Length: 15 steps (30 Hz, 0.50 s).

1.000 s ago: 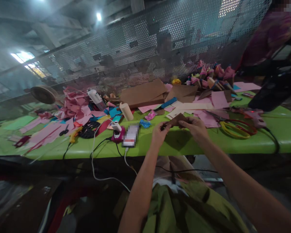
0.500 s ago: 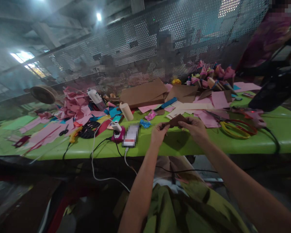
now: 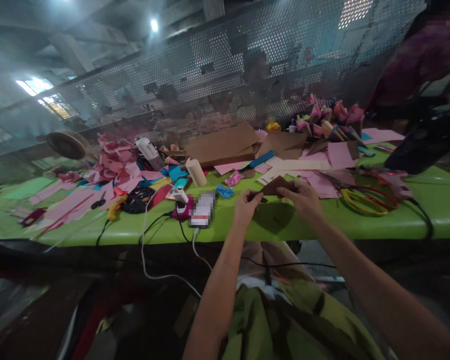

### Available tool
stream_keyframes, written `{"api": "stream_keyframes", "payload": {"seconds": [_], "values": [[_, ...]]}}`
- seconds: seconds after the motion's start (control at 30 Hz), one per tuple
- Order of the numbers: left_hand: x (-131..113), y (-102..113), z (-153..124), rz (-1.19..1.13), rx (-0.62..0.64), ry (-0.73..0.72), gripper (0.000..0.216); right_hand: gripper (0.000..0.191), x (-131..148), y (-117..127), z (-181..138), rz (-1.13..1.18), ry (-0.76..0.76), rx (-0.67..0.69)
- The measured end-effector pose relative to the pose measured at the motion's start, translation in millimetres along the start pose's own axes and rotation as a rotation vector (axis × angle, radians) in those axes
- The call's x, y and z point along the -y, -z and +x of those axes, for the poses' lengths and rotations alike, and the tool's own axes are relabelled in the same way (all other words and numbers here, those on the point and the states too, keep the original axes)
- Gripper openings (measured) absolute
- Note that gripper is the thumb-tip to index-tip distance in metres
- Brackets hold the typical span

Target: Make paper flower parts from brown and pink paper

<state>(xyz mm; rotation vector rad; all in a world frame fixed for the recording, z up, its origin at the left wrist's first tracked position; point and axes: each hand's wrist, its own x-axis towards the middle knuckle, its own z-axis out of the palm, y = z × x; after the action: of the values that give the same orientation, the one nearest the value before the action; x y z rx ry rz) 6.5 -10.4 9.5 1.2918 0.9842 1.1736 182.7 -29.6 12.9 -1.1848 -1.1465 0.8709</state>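
A small piece of brown paper point(image 3: 275, 186) is held between both hands above the front of the green table point(image 3: 228, 225). My left hand point(image 3: 248, 202) pinches its left end between thumb and fingers. At the other end, my right hand point(image 3: 302, 197) grips it with the thumb on top. Behind my hands lie cream paper strips point(image 3: 303, 164), a blue-handled cutter point(image 3: 261, 159), a crumpled pink wrapper point(image 3: 233, 178) and a crumpled blue wrapper point(image 3: 224, 190).
Left of my hands are a phone point(image 3: 201, 210) on a white cable and a cream roll point(image 3: 196, 172). Scissors with yellow and red handles point(image 3: 363, 202) and a pink glue gun point(image 3: 397, 184) lie right. Large brown sheets point(image 3: 221, 142) lie behind; a person point(image 3: 427, 60) is at far right.
Both hands and the brown paper stay almost in place. The person at the far right has shifted slightly.
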Motion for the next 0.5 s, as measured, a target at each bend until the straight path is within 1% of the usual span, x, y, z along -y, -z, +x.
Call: {"api": "stream_keyframes", "payload": {"seconds": [0.17,0.27,0.37,0.5], "values": [[1.4,1.3,-0.8,0.055,0.005,-0.028,0.023,0.038,3.3,-0.4,-1.2,-0.013,0.011,-0.011],[1.3,0.0,-1.2,0.138,0.008,-0.107,0.021,0.038,6.0,-2.0,-3.6,-0.038,0.011,0.013],[0.2,-1.5,-2.2,0.21,0.046,-0.171,0.02,0.04,8.2,-4.8,-5.7,-0.053,0.01,0.059],[-1.0,-1.7,-3.5,0.273,0.1,-0.156,0.025,0.043,10.3,-8.0,-6.9,-0.056,0.006,0.102]]}}
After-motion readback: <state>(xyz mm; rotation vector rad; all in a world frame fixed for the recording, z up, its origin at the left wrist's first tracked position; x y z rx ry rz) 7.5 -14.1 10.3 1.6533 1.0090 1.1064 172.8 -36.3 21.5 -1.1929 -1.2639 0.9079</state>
